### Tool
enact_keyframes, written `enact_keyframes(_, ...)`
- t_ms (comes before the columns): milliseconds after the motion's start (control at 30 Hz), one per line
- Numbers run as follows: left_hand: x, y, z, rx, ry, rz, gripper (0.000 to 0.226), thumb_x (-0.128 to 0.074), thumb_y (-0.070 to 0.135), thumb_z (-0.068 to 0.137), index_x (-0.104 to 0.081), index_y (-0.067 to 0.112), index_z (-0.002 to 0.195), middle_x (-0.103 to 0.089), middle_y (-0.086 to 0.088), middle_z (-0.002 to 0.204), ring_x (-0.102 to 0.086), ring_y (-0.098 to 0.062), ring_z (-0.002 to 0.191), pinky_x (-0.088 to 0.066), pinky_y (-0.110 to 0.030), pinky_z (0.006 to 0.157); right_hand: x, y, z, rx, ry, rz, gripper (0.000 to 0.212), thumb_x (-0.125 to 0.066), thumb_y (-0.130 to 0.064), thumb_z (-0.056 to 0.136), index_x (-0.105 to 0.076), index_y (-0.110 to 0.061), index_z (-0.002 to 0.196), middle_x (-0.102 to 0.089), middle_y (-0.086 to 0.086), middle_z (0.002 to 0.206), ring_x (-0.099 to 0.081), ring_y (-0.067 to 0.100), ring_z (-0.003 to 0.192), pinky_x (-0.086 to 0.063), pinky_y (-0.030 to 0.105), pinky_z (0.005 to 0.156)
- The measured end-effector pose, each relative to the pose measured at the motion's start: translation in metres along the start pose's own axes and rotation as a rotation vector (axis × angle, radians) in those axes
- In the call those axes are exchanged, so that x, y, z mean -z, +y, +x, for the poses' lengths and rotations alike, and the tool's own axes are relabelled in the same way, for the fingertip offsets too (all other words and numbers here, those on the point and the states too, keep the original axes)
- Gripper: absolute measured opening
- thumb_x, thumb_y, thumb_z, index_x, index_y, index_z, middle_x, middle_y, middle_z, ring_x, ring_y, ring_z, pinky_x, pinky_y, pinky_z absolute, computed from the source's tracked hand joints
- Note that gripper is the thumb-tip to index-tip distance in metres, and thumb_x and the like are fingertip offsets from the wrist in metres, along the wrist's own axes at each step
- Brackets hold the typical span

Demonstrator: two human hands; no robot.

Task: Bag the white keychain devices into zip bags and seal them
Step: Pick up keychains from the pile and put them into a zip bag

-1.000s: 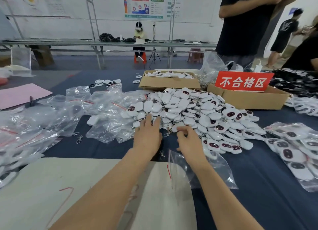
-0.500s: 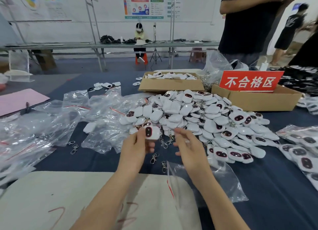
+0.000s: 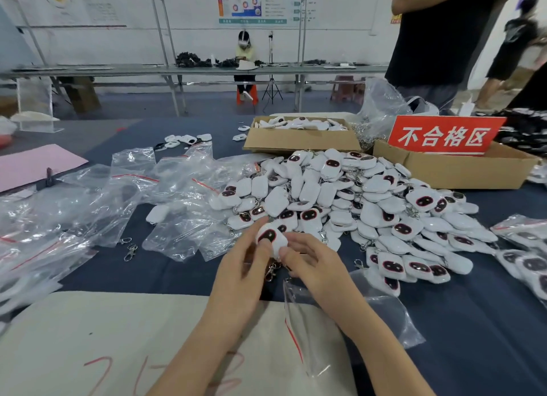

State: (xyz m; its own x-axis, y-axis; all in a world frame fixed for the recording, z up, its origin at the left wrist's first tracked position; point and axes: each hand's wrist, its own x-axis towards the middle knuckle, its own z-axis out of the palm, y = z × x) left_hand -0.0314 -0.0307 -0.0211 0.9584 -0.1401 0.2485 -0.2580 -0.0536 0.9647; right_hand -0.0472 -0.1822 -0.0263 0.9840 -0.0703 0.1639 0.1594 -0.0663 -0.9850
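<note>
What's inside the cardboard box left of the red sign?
White keychain devices show above the rim of the cardboard box; its front wall hides anything lower down.

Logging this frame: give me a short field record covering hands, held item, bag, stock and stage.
left hand: grips the white keychain device
right hand: pinches the same device from the other side
clasp: hangs below the device
zip bag: looks empty, lies partly under the right forearm
pile: loose devices on the blue table
stage: device not yet bagged
</note>
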Motion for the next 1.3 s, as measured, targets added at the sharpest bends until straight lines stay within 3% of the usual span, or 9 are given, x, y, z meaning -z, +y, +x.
enact_keyframes(100,-0.0003,-0.0031,-0.0018,-0.067,-0.017,0.143,0.037,-0.054,0.031,0.102,-0.053,0.051,0.133,-0.060,0.021,0.087,-0.056,0.008,0.076,-0.042,-0.005,0.071,0.0034,0.0003,0.0018,0.037,0.035,-0.024,0.020,-0.067,-0.023,0.095,-0.069,-0.034,0.111,-0.072,-0.011,0.101,-0.070,0.006,0.095,-0.058,0.026,0.085)
enact_keyframes(233,0.0037,0.0004,0.0004,-0.018,0.042,0.035,0.015,-0.064,0.027,0.098,-0.070,0.034,0.110,-0.073,0.014,0.089,-0.063,0.000,0.079,-0.047,-0.012,0.072,0.0015,0.0001,0.0015,-0.034,0.052,0.099,0.012,-0.072,-0.019,0.092,-0.071,-0.031,0.094,-0.073,-0.002,0.094,-0.072,0.018,0.089,-0.062,0.032,0.074)
enact_keyframes(333,0.0065,0.0020,0.0017,-0.004,-0.012,-0.021,0.011,-0.066,0.023,0.096,-0.075,0.028,0.102,-0.076,0.003,0.091,-0.066,-0.005,0.080,-0.051,-0.015,0.074,-0.0006,0.0010,0.0015,-0.036,0.066,0.084,0.014,-0.074,-0.019,0.089,-0.070,-0.029,0.098,-0.072,-0.002,0.093,-0.072,0.015,0.083,-0.062,0.029,0.070)
enact_keyframes(567,0.0083,0.0014,0.0017,0.013,-0.049,-0.026,0.016,-0.066,0.024,0.097,-0.075,0.038,0.100,-0.076,0.005,0.093,-0.066,-0.005,0.083,-0.051,-0.015,0.076,-0.0028,-0.0026,-0.0011,-0.029,0.035,0.106,0.013,-0.072,-0.015,0.090,-0.071,-0.026,0.098,-0.070,-0.008,0.086,-0.069,0.010,0.076,-0.060,0.027,0.067)
enact_keyframes(700,0.0095,0.0010,0.0027,0.020,-0.080,-0.012,0.016,-0.065,0.029,0.097,-0.073,0.042,0.103,-0.076,0.007,0.097,-0.068,-0.010,0.089,-0.054,-0.024,0.082,-0.0014,-0.0035,-0.0019,-0.016,0.028,0.088,0.012,-0.072,-0.015,0.091,-0.072,-0.025,0.098,-0.071,-0.007,0.088,-0.070,0.011,0.078,-0.062,0.028,0.069)
enact_keyframes(800,0.0087,0.0014,0.0024,0.021,-0.073,-0.038,0.017,-0.067,0.029,0.096,-0.074,0.043,0.102,-0.076,0.008,0.096,-0.067,-0.004,0.086,-0.051,-0.015,0.077,-0.0009,-0.0027,-0.0021,-0.030,0.033,0.114,0.011,-0.071,-0.015,0.092,-0.073,-0.023,0.100,-0.072,0.000,0.093,-0.070,0.013,0.080,-0.063,0.033,0.072)
enact_keyframes(967,0.0075,0.0011,0.0019,0.017,-0.080,-0.076,0.016,-0.068,0.034,0.091,-0.075,0.034,0.105,-0.077,0.008,0.098,-0.068,-0.004,0.089,-0.049,-0.013,0.078,0.0004,-0.0047,-0.0028,-0.053,0.045,0.145,0.008,-0.070,-0.019,0.093,-0.076,-0.024,0.094,-0.074,0.008,0.091,-0.071,0.015,0.078,-0.062,0.032,0.073)
enact_keyframes(1133,0.0062,-0.0001,0.0009,0.007,-0.085,-0.076,0.014,-0.068,0.026,0.095,-0.075,0.030,0.106,-0.077,0.005,0.099,-0.070,-0.009,0.091,-0.051,-0.015,0.081,0.0007,-0.0058,-0.0029,-0.065,0.053,0.133,0.008,-0.069,-0.020,0.093,-0.075,-0.019,0.098,-0.074,0.005,0.089,-0.070,0.012,0.075,-0.062,0.033,0.074)
enact_keyframes(1300,0.0058,0.0009,0.0002,-0.001,-0.082,-0.082,0.014,-0.069,0.028,0.093,-0.075,0.033,0.106,-0.077,0.005,0.098,-0.069,-0.008,0.090,-0.050,-0.013,0.078,0.0012,-0.0066,-0.0035,-0.051,0.045,0.118,0.010,-0.068,-0.023,0.094,-0.077,-0.028,0.095,-0.075,0.000,0.089,-0.071,0.012,0.078,-0.061,0.028,0.077)
